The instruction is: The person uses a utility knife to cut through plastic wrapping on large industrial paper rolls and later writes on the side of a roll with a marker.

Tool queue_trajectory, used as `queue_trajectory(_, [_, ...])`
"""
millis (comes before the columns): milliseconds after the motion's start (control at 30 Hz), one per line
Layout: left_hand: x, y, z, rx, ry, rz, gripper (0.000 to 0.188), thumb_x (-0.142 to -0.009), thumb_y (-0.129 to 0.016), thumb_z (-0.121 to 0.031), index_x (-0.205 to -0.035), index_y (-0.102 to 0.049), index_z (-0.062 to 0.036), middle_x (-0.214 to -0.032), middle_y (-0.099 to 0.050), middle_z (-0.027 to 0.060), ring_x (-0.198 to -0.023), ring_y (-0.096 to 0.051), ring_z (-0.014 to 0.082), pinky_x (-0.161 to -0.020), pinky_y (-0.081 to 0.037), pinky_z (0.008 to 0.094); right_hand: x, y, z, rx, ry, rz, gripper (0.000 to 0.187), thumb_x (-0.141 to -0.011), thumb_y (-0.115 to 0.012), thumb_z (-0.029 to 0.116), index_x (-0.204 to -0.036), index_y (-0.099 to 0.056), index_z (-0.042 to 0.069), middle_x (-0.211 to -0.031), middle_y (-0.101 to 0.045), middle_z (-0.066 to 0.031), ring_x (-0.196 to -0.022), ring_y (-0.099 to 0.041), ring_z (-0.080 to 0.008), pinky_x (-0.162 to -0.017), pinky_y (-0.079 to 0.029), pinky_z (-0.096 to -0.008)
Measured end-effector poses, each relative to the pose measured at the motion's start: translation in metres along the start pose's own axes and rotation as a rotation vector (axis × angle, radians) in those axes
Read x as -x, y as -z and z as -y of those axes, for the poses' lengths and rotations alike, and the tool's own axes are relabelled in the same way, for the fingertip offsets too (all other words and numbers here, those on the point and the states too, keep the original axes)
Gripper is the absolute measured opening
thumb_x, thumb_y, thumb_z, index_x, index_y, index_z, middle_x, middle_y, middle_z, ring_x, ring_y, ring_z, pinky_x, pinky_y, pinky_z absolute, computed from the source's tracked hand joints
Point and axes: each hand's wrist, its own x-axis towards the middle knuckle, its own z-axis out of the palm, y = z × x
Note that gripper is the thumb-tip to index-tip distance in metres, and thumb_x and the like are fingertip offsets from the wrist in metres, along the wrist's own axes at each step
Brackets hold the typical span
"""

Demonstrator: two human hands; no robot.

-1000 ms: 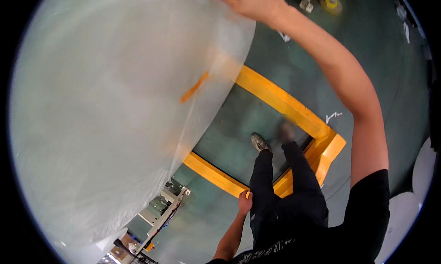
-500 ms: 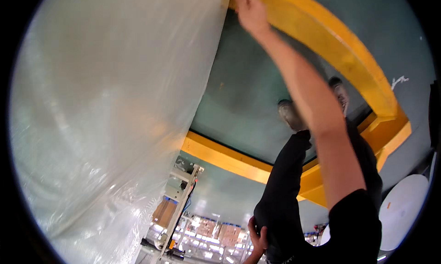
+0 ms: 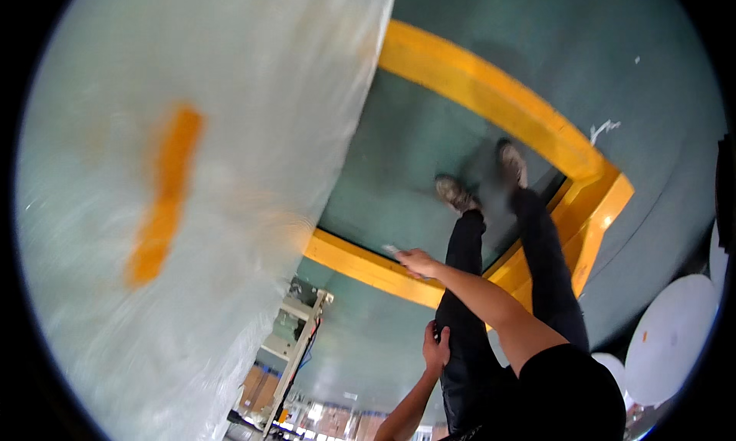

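Note:
A huge rounded bundle wrapped in clear plastic film (image 3: 192, 211), with an orange strip (image 3: 161, 195) showing through it, fills the left side. My right hand (image 3: 420, 262) is lowered in front of me, apart from the bundle, fingers closed around a small pale object (image 3: 394, 251) that sticks out to the left. My left hand (image 3: 435, 346) rests flat against my thigh on the black trousers (image 3: 491, 287) and holds nothing. My shoes (image 3: 479, 182) stand on the green floor inside yellow painted lines (image 3: 498, 111).
The green floor (image 3: 613, 50) carries a yellow marked rectangle. White round discs (image 3: 671, 337) lie at the right edge. A pale metal frame or rack (image 3: 295, 341) stands below the bundle, with shelving and cartons blurred at the bottom edge.
My right arm, raised high against the top of the wrapped bundle before, has dropped to waist height, away from the film. The view has swung, and the bundle now looms closer.

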Motion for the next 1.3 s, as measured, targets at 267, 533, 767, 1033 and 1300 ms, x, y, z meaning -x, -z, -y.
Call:
queue_trajectory(267, [0.059,-0.013,-0.025,-0.374,-0.513,-0.008,0.044,-0.083,-0.055,-0.038,-0.109,-0.057,-0.0035,-0.113,-0.054,0.0189,-0.105,-0.051,0.0368,-0.089,-0.041,0.0431,0.3,0.269,0.051,0.736,0.131,-1.126,0.05,-0.086,-0.042,0.045,-0.113,-0.058,0.006,-0.114,-0.057,-0.0197,-0.108,-0.051,-0.0376,-0.092,-0.04,-0.0425])
queue_trajectory(533, [0.145,0.168,-0.109,0.077,-0.905,-0.885,0.043,-0.08,-0.061,-0.029,-0.112,-0.054,-0.0001,-0.123,-0.048,0.0214,-0.113,-0.045,0.0372,-0.095,-0.037,0.0445,0.541,0.42,0.102,0.256,0.72,-1.416,0.042,-0.09,-0.046,0.043,-0.079,-0.049,0.003,-0.049,-0.041,-0.0052,-0.033,-0.039,-0.0183,-0.031,-0.029,-0.0333])
queue_trajectory(767, [0.279,0.444,-0.084,0.139,-0.751,-1.822,0.057,-0.078,-0.062,-0.019,-0.127,-0.039,-0.0011,-0.131,-0.038,0.0236,-0.12,-0.036,0.0401,-0.099,-0.033,0.0444,0.494,0.28,0.06,-0.043,0.285,-0.985,0.05,-0.088,-0.044,0.053,-0.076,-0.046,0.004,-0.049,-0.041,-0.0093,-0.036,-0.04,-0.0241,-0.033,-0.032,-0.0375])
queue_trajectory(1033, [0.3,0.512,-0.101,0.118,-0.742,-1.91,0.067,-0.077,-0.064,-0.019,-0.133,-0.032,-0.0011,-0.133,-0.032,0.0281,-0.122,-0.036,0.0389,-0.096,-0.035,0.0423,0.54,-0.234,0.255,1.386,1.37,-0.638,0.035,-0.09,-0.048,0.037,-0.094,-0.056,0.003,-0.069,-0.055,-0.0201,-0.066,-0.055,-0.0361,-0.06,-0.042,-0.0422])
queue_trajectory(1300, [0.294,0.503,-0.123,0.228,-0.788,-1.756,0.024,-0.082,-0.058,-0.027,-0.094,-0.057,-0.0068,-0.091,-0.059,0.0095,-0.092,-0.053,0.0305,-0.086,-0.033,0.051,0.615,-0.545,0.319,2.091,2.026,-0.948,0.028,-0.087,-0.053,0.032,-0.087,-0.055,0.004,-0.074,-0.061,-0.0109,-0.067,-0.061,-0.0287,-0.058,-0.047,-0.0421])
